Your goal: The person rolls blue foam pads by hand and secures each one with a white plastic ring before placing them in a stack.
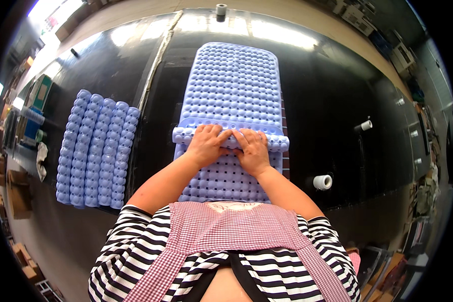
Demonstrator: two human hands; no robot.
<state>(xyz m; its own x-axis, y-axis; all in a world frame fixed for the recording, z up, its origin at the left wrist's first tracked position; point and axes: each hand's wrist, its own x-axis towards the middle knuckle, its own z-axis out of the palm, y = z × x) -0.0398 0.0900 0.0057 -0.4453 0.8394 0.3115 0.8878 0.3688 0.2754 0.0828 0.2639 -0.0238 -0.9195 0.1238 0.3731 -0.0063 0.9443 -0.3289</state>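
Pressing left hand (205,146) and right hand (252,150) on the rolled mat (231,90)

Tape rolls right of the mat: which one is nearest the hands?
The white tape roll lying on its side, just right of the right hand. The other tape roll sits farther right and farther back.
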